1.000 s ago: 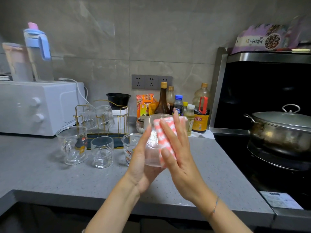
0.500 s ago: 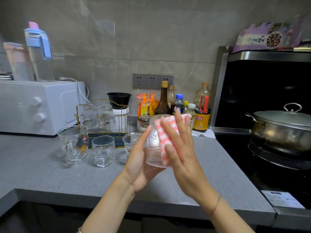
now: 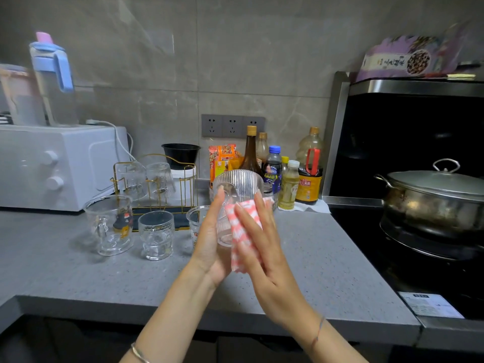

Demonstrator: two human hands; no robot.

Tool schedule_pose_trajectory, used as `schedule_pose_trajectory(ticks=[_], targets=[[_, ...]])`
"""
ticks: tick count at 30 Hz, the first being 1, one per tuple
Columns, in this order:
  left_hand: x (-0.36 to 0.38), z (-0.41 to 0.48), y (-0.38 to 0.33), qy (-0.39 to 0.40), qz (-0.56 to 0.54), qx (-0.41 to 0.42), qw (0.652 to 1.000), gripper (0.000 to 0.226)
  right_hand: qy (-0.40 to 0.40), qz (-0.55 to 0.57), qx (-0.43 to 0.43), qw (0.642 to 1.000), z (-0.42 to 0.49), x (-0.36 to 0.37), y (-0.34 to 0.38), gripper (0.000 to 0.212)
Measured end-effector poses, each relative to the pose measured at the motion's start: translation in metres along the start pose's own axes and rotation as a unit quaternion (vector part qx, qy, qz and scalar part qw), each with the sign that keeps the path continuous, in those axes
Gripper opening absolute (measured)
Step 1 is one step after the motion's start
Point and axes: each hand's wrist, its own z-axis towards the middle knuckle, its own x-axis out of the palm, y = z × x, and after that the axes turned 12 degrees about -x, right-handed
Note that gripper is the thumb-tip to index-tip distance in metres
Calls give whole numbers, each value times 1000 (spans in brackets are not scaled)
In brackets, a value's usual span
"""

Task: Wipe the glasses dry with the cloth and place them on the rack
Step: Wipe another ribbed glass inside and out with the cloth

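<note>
A ribbed clear glass (image 3: 239, 188) is held upright above the counter, its mouth upward. My left hand (image 3: 210, 241) cups its left side and base, thumb up along the wall. My right hand (image 3: 258, 244) presses a red-and-white checked cloth (image 3: 243, 231) flat against the glass's right side, fingers straight. The gold wire rack (image 3: 157, 184) stands behind and left, with two ribbed glasses (image 3: 146, 179) upside down on it. In front of the rack stand a handled glass mug (image 3: 111, 224), a short tumbler (image 3: 156, 234) and a printed cup (image 3: 195, 221), partly hidden by my left hand.
A white oven (image 3: 52, 166) with jugs on top fills the back left. Sauce bottles (image 3: 282, 169) and a black bowl (image 3: 180, 154) line the wall. A lidded pot (image 3: 432, 200) sits on the black stove at the right. The grey counter edge (image 3: 183, 310) runs below my wrists.
The cloth and my right hand have slid down the glass's side, from its rim to its lower half. The glass has risen a little in my left hand.
</note>
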Motion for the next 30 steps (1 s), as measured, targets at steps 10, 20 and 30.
schedule_pose_trajectory(ticks=[10, 20, 30], targets=[[0, -9, 3, 2, 24, -39, 999, 53, -29, -48, 17, 998, 29, -18, -7, 45], [1, -3, 4, -16, 6, 8, 1000, 59, -2, -23, 31, 999, 12, -5, -1, 53], [-3, -3, 1, 12, 10, -25, 1000, 56, -1, -48, 2, 999, 7, -3, 2, 49]])
